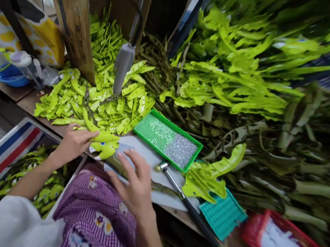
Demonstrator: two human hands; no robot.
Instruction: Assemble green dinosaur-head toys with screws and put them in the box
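My left hand [76,143] grips a lime-green plastic toy piece [105,144] shaped like an animal head, with a blue eye and white bits along its lower edge. My right hand [135,176], fingers spread, hovers just right of that piece and holds nothing. Beneath it, a dark greenish strip-like part [120,165] reaches right along the bench edge, partly hidden by the hand. A hammer [175,183] with a black handle lies to the right. Behind it sits a green tray [167,140] with small silvery metal pieces heaped at its right end.
Loose lime-green parts [123,111] pile up behind my left hand; more [237,68] lie at the back right above dark green parts [257,165]. A teal tray [222,213] and a red basket [284,238] stand right. A striped box [4,150] holds toy pieces lower left.
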